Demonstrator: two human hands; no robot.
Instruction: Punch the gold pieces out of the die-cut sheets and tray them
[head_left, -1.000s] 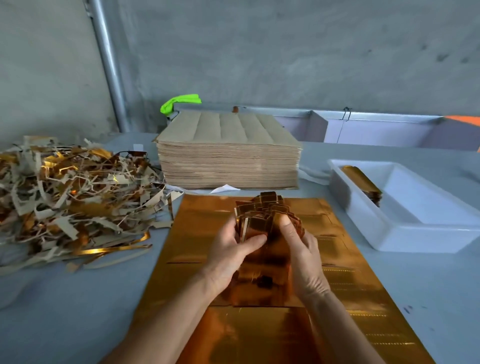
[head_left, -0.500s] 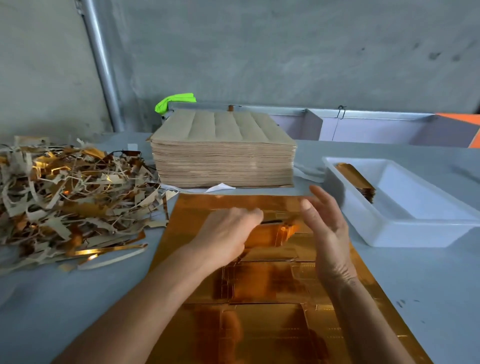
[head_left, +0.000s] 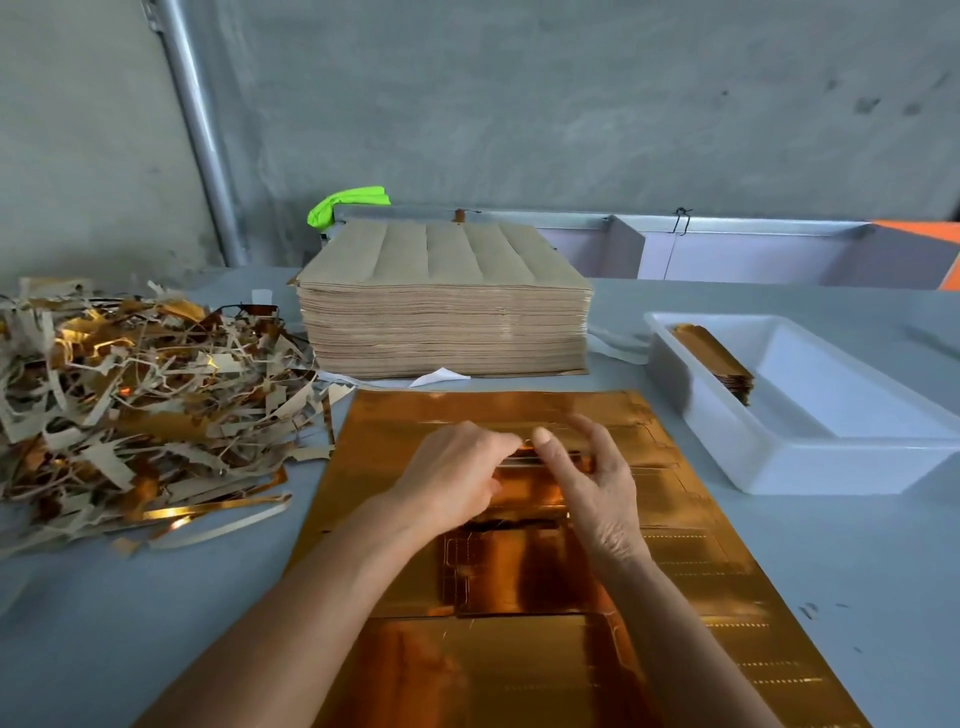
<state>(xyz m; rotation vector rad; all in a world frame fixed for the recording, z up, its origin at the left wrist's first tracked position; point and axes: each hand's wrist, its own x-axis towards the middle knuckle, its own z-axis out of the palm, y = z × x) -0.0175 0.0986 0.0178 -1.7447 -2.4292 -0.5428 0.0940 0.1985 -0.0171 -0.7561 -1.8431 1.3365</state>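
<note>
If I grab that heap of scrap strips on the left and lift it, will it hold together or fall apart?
The scrap heap would likely shed pieces: it is loose, thin strips lying every way. It probably weighs little for its bulk, being mostly gaps. Some tangled strips may come up in clumps, and the glossy gold ones could slip free.

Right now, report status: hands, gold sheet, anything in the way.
Both hands, left hand and right hand, pinching at a strip on the gold sheet. White tray holds one gold stack. Scrap pile to the left, off the sheet.
</note>
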